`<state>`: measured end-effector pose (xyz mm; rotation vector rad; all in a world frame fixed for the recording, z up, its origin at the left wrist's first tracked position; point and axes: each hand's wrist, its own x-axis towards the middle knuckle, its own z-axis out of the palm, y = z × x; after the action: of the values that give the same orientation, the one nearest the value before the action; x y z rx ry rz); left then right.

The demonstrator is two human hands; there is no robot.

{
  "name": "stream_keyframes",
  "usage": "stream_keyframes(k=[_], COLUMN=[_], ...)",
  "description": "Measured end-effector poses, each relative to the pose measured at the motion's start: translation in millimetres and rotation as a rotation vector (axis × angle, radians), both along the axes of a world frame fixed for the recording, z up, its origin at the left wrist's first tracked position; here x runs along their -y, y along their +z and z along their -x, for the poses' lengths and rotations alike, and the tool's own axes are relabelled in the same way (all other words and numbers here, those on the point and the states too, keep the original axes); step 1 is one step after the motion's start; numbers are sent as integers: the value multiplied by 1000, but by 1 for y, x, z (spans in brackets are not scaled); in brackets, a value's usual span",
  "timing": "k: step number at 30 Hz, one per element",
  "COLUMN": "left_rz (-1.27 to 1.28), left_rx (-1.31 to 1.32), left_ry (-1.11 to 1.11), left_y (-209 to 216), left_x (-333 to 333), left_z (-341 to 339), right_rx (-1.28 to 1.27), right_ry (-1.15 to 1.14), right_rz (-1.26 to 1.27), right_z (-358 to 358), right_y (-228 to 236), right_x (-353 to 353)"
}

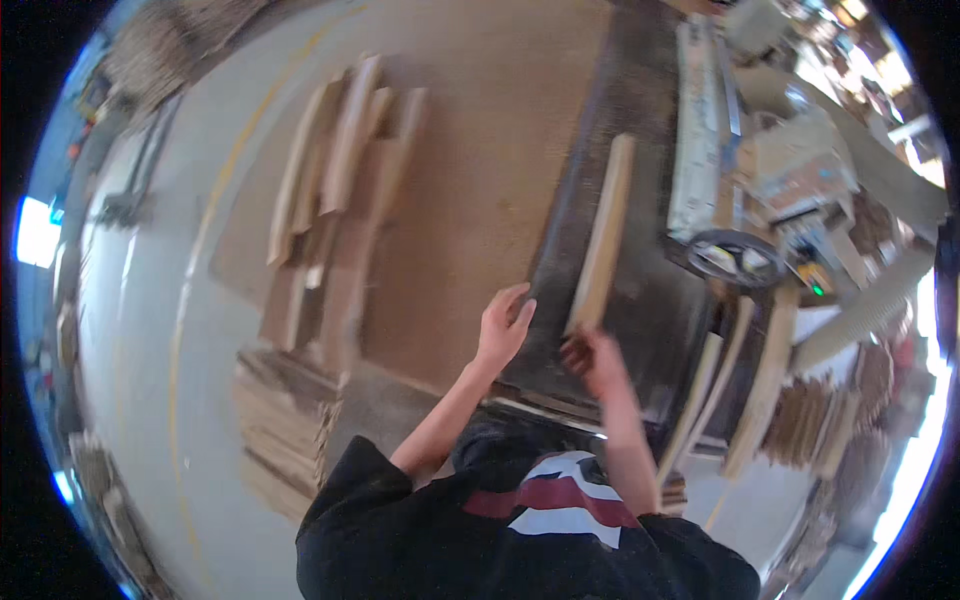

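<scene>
A long pale wooden strip (605, 235) lies lengthwise on the dark machine table (655, 320), pointing away from me. My right hand (595, 362) is at its near end, fingers curled and smeared by motion. Whether those fingers grip the wood or only touch it, I cannot tell. To the left, my left hand (505, 328) hovers beside the strip near the edge of the brown board surface (470, 200). Its fingers are apart and nothing is in them.
Several wooden strips (345, 140) lie stacked on the brown surface at left. A machine with a black handwheel (735, 257) stands at right, near a ribbed hose (865, 310). Curved wooden pieces (765, 380) lean at the near right; more wood (275, 430) is piled at lower left.
</scene>
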<state>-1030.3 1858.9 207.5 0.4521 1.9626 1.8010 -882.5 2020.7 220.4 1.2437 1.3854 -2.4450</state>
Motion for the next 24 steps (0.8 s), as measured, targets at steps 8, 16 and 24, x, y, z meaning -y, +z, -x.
stream_keyframes(k=[8,16,24], left_rz=[1030,1151,-53], left_rx=[-591,-243,379], left_ry=[636,340,157], left_y=[27,34,43], left_x=[173,233,162], left_z=[68,63,-26], right_rx=[-822,-335,-79], right_ry=[-445,235,1], right_rz=[325,-436,28], right_z=[256,132,-90], right_y=[79,34,4], right_x=[-213,-6,73])
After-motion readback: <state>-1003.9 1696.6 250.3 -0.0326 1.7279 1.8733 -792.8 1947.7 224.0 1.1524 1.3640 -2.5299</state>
